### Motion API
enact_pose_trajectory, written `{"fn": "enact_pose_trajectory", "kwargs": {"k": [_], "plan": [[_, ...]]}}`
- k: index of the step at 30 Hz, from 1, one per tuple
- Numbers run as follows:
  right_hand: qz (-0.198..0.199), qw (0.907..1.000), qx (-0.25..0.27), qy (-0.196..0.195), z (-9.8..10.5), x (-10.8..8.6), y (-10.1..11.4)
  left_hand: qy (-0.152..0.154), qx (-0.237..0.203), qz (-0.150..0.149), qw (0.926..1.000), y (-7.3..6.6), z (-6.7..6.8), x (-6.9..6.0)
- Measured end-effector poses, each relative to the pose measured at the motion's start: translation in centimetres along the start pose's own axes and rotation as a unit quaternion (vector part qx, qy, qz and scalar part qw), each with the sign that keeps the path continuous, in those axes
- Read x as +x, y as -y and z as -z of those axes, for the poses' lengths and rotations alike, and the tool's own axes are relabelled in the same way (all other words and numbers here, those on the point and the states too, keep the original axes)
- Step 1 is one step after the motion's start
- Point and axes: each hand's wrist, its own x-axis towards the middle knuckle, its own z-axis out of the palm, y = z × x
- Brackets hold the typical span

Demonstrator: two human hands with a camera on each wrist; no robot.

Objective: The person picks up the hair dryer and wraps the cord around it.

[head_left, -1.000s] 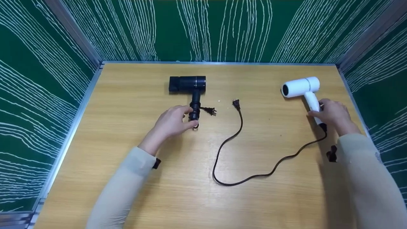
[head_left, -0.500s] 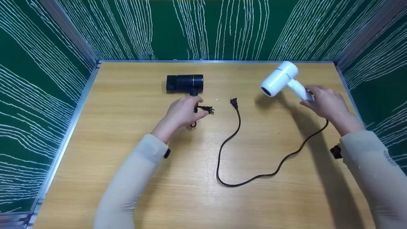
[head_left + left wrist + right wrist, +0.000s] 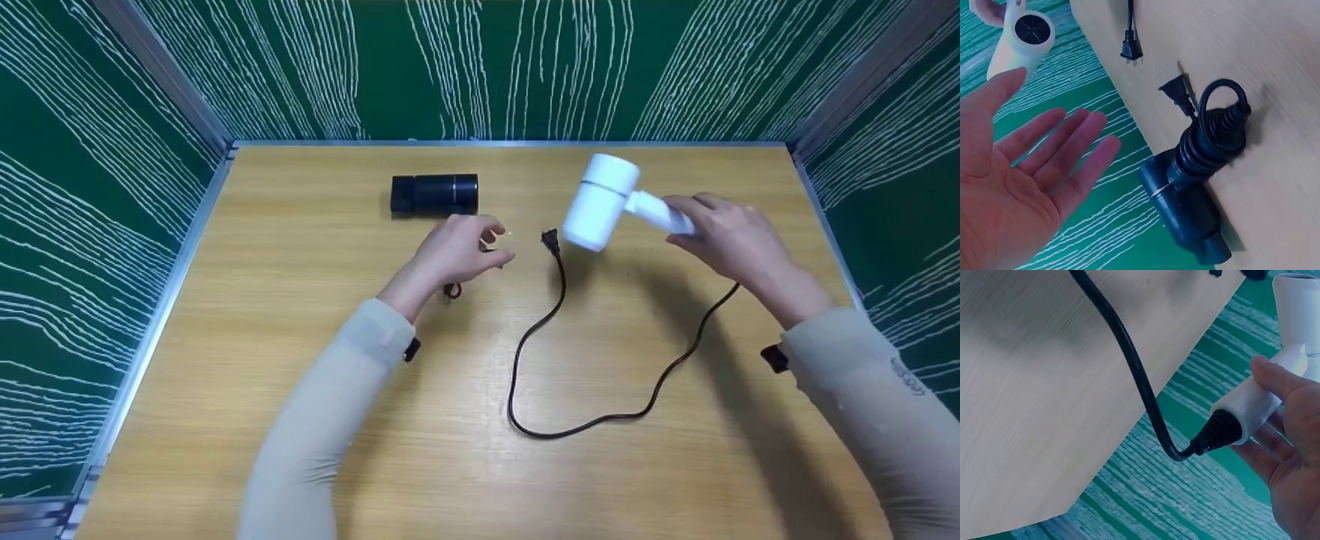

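A white hair dryer (image 3: 602,202) is held above the table by my right hand (image 3: 735,236), whose fingers and thumb grip its handle (image 3: 1255,402). Its black cord (image 3: 517,375) trails from the handle's end down onto the wood, the plug (image 3: 550,241) lying near the middle. My left hand (image 3: 454,251) hovers over the handle of a black hair dryer (image 3: 435,195), which lies on the table. In the left wrist view that hand is spread and holds nothing, apart from the black dryer. The black dryer's cord (image 3: 1190,152) is wound round its handle, with its plug (image 3: 1175,90) sticking out.
The wooden table (image 3: 300,217) has a metal edge strip along its back and left sides. Green panels (image 3: 495,67) with white streaks stand behind and at both sides.
My right hand has lifted the white hair dryer off the table and carried it left, turning it. My left hand has come away from the black dryer's handle and shifted right and farther back.
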Motion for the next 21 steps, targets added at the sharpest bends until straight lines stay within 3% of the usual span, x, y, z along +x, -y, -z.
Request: {"fn": "enact_pose_trajectory", "kwargs": {"k": [3, 6, 9, 11, 14, 19, 21], "plan": [[0.026, 0.9996, -0.008, -0.01, 0.0, 0.3, 0.9, -0.028, -0.053, -0.005, 0.9982, 0.1, -0.4, 0.3], [0.047, 0.9987, -0.013, -0.017, -0.1, 0.5, 1.7, -0.074, -0.109, -0.013, 0.9912, 0.2, -1.1, 0.6], [0.064, 0.9975, -0.016, -0.026, -0.2, 0.8, 2.3, -0.115, -0.169, -0.022, 0.9786, 0.3, -1.8, 0.9], [0.072, 0.9967, -0.019, -0.03, -0.4, 0.9, 2.6, -0.129, -0.226, -0.024, 0.9653, 0.3, -2.2, 1.1], [0.081, 0.9959, -0.017, -0.036, -0.5, 1.1, 3.1, -0.125, -0.337, -0.011, 0.933, 0.1, -2.7, 1.5], [0.102, 0.9934, -0.009, -0.05, -0.6, 1.4, 3.7, -0.092, -0.498, 0.026, 0.8618, -0.3, -2.9, 2.0], [0.113, 0.9919, -0.006, -0.057, -0.7, 1.5, 4.0, -0.073, -0.539, 0.039, 0.8382, -0.3, -2.9, 2.0]]}}
